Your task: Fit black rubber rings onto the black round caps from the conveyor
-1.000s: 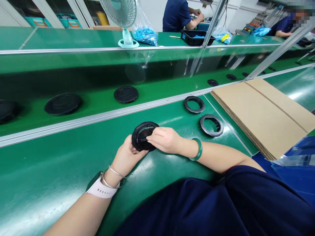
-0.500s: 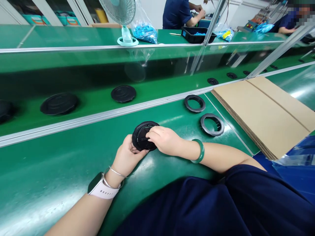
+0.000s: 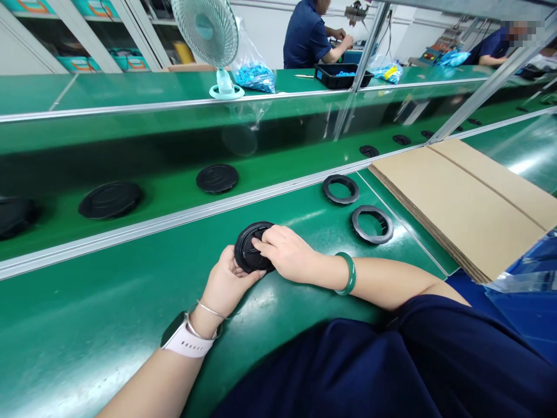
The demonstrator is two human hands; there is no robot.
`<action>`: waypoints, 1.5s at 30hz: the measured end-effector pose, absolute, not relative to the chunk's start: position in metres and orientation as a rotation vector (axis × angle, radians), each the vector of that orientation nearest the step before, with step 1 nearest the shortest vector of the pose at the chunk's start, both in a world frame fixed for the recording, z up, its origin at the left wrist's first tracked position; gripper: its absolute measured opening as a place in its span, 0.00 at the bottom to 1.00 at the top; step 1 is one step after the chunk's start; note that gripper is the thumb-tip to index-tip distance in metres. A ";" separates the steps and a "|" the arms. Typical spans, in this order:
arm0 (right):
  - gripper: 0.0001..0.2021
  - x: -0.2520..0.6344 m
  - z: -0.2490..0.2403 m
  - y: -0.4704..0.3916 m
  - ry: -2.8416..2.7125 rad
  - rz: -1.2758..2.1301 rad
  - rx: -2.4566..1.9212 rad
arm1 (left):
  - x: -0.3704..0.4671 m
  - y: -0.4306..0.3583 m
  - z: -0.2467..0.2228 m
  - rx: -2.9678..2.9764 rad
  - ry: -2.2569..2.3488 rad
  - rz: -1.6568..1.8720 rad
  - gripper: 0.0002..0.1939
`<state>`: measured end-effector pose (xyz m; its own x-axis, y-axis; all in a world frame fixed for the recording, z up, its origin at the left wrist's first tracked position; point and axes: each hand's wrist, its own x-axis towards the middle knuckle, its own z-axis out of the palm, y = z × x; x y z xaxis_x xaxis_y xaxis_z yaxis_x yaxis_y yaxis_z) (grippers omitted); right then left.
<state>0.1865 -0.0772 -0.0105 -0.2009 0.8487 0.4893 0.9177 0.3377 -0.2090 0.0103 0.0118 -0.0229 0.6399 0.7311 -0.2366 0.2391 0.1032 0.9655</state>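
A black round plastic cap (image 3: 246, 248) with a raised rim and a bar across its middle is tilted up just over the green bench. My left hand (image 3: 226, 277) is closed around its lower left edge, thumb along the bottom. On the face of the cap, the bent fingers of my right hand (image 3: 285, 251) pinch at the middle bar; the fingertips partly cover it. Two loose black rings lie to the right of my hands: a farther ring (image 3: 329, 196) and a nearer ring (image 3: 357, 230).
Beyond the metal rail (image 3: 174, 219), several black round caps (image 3: 216, 178) lie on a green belt. Flat cardboard sheets (image 3: 456, 203) are stacked at right. A fan (image 3: 206, 35), a bag of blue pieces (image 3: 255, 75) and a black tray (image 3: 335, 82) stand behind. Two people sit farther back.
The camera view has tipped up slightly, so the background sits lower. My right fingers have shifted a little on the cap's face. Both hands keep hold of it.
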 end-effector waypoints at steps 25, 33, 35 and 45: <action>0.27 0.208 -0.011 -0.056 -1.325 1.087 -1.400 | -0.004 0.032 -0.042 1.782 0.878 0.471 0.34; 0.24 0.199 -0.019 -0.054 -1.255 0.930 -1.572 | 0.001 0.033 -0.042 1.818 0.906 0.516 0.33; 0.24 0.200 -0.021 -0.054 -1.244 0.941 -1.570 | 0.002 0.033 -0.042 1.822 0.910 0.521 0.33; 0.32 0.218 -0.049 -0.031 -0.516 0.797 -1.126 | 0.016 0.013 -0.028 1.326 0.818 0.625 0.44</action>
